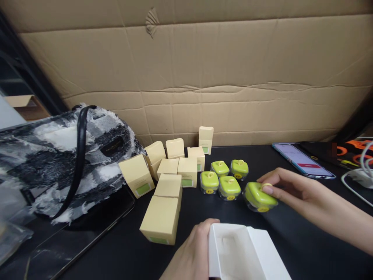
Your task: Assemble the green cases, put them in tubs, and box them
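Observation:
My right hand (294,194) pinches the small handle of a green-lidded clear container (258,197), which is slightly tilted at the right of the others. My left hand (194,252) grips the left side of an open white box (236,249) at the bottom of the view; its inside looks bare. Several more green-lidded containers (229,187) with yellow stickers stand close together in the middle of the table. To their left are several cream boxes (161,217) with green labels, some upright, with one small cream box (205,140) standing apart at the back.
A black, white and grey shaggy bag (64,159) with a black strap fills the left, beside a dark flat tray-like object. A phone (303,159) and white cables (361,171) lie at the right. Brown cardboard (204,70) stands behind the black table (116,241).

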`<state>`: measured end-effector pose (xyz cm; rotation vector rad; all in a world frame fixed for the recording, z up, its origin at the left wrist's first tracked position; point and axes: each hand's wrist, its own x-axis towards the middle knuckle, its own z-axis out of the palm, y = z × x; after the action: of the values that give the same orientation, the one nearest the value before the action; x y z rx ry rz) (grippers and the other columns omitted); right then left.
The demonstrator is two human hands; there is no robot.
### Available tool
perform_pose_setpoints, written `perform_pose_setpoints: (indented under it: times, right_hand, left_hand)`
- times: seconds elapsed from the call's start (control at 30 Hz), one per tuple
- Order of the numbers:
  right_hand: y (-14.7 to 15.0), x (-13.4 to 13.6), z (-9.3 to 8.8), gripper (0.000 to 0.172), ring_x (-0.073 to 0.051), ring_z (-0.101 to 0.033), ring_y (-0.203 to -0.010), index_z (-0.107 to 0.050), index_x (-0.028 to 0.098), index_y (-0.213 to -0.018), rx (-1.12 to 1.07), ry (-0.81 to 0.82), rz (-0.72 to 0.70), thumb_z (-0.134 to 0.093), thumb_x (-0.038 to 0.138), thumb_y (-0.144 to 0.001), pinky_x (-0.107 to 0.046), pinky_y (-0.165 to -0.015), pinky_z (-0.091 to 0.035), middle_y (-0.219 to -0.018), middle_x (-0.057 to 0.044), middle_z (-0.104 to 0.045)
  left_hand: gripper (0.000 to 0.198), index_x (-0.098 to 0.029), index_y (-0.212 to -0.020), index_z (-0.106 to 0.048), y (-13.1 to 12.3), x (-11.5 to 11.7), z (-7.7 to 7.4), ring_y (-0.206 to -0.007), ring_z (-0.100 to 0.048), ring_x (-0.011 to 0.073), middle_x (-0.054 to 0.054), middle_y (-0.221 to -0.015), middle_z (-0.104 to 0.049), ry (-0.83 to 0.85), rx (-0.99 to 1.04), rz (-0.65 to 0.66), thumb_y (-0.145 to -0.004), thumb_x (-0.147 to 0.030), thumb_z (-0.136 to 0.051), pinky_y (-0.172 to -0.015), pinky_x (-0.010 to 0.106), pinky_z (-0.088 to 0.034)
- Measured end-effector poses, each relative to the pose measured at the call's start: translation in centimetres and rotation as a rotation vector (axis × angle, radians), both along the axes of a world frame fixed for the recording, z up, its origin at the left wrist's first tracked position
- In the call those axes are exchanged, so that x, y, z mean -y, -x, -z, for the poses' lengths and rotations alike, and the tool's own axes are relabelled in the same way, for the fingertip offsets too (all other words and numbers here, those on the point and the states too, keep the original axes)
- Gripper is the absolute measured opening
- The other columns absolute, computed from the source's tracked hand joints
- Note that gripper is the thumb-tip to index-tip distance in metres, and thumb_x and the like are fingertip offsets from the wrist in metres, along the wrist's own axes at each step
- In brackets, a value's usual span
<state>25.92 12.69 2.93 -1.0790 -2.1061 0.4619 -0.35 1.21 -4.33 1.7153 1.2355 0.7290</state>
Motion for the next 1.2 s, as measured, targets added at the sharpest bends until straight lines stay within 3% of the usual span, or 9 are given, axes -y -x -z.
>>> perform_pose_setpoints:
  times: [0.17, 0.27, 0.5, 0.7, 0.77, 0.9, 1.0, 1.13, 1.2]
  right_hand:
    - [0.9, 2.2, -0.8, 0.037, -0.019, -0.07, -0.07, -0.068, 0.025, -0.082, -0.112, -0.07, 0.131, -0.058, 0.061, -0.085, -0.024, -0.061, -0.059, -0.079, -0.005, -0.073]
    - [1.8, 3.3, -0.3, 0.044, -0.022, -0.07, -0.077, -0.071, 0.025, -0.085, -0.107, -0.109, 0.123, -0.056, 0.066, -0.084, -0.028, -0.066, -0.06, -0.078, -0.006, -0.072]
    - [4.0, 5.5, 0.8, 0.034, -0.024, -0.073, -0.081, -0.073, 0.027, -0.09, -0.066, -0.169, -0.064, -0.058, 0.057, -0.087, -0.031, -0.071, -0.061, -0.081, -0.007, -0.074]
    - [4.8, 6.2, 0.7, 0.003, -0.017, -0.074, -0.084, -0.068, 0.026, -0.089, -0.017, -0.241, -0.382, -0.067, 0.027, -0.087, -0.023, -0.077, -0.06, -0.083, 0.0, -0.076]
    - [4.9, 6.2, 0.8, 0.004, -0.017, -0.072, -0.092, -0.068, 0.027, -0.086, 0.034, -0.243, -0.384, -0.069, 0.023, -0.084, -0.022, -0.082, -0.059, -0.089, 0.0, -0.076]
    - [5.1, 6.5, 1.2, 0.009, -0.018, -0.07, -0.097, -0.071, 0.031, -0.081, 0.125, -0.073, -0.269, -0.064, 0.027, -0.085, -0.025, -0.077, -0.06, -0.107, -0.002, -0.07]
    - [4.8, 6.6, 1.2, 0.009, -0.017, -0.071, -0.093, -0.072, 0.036, -0.09, 0.042, 0.021, -0.308, -0.065, 0.033, -0.085, -0.025, -0.079, -0.059, -0.105, 0.0, -0.07]
    - [3.6, 5.8, 1.1, 0.02, -0.018, -0.068, -0.101, -0.068, 0.04, -0.108, -0.169, 0.188, -0.306, -0.059, 0.041, -0.091, -0.024, -0.086, -0.056, -0.108, 0.001, -0.069]
    - [2.9, 5.0, 1.1, 0.022, -0.016, -0.067, -0.091, -0.068, 0.036, -0.105, -0.228, 0.297, -0.25, -0.047, 0.038, -0.097, -0.023, -0.079, -0.056, -0.096, 0.0, -0.07]
  left_hand:
    - [0.082, -0.014, -0.139, -0.04, -0.4, -0.3, 1.6, -0.111, -0.059, 0.0367, 0.02, -0.121, -0.059, -0.052, -0.041, -0.023, -0.066, -0.027, -0.075, -0.099, 0.05, -0.045]
    - [0.079, -0.016, -0.139, -0.04, -0.5, -0.2, 1.5, -0.114, -0.058, 0.0364, 0.019, -0.123, -0.06, -0.061, -0.027, -0.038, -0.068, -0.025, -0.075, -0.1, 0.049, -0.045]
    - [0.064, -0.018, -0.138, -0.043, -0.6, 0.4, -1.3, -0.118, -0.057, 0.0314, 0.017, -0.126, -0.06, -0.051, -0.02, -0.032, -0.08, -0.025, -0.069, -0.104, 0.045, -0.043]
    - [0.06, -0.018, -0.139, -0.043, -0.7, 0.5, -1.0, -0.115, -0.06, 0.0296, 0.015, -0.127, -0.061, -0.125, -0.072, -0.062, -0.083, -0.017, -0.064, -0.104, 0.041, -0.044]
    - [0.06, -0.018, -0.138, -0.043, -0.7, 0.5, -0.9, -0.115, -0.06, 0.0286, 0.014, -0.128, -0.061, -0.128, -0.09, -0.061, -0.082, -0.015, -0.063, -0.103, 0.04, -0.044]
    - [0.059, -0.019, -0.138, -0.044, -0.7, 0.5, -1.2, -0.117, -0.06, 0.0284, 0.014, -0.131, -0.061, -0.114, -0.099, -0.059, -0.083, -0.018, -0.064, -0.104, 0.04, -0.044]
    - [0.064, -0.02, -0.143, -0.04, -0.7, 0.6, -1.0, -0.125, -0.056, 0.0291, 0.015, -0.137, -0.058, -0.058, -0.049, -0.072, -0.084, -0.023, -0.065, -0.109, 0.042, -0.04]
    - [0.09, -0.019, -0.153, -0.015, -0.5, 0.5, -0.8, -0.135, -0.047, 0.0305, 0.018, -0.15, -0.046, 0.021, 0.245, -0.101, -0.084, -0.043, -0.068, -0.113, 0.048, -0.035]
    - [0.1, -0.019, -0.153, -0.014, -0.3, 0.3, -0.9, -0.136, -0.046, 0.0329, 0.019, -0.15, -0.046, 0.039, 0.441, -0.08, -0.079, -0.055, -0.071, -0.114, 0.051, -0.032]
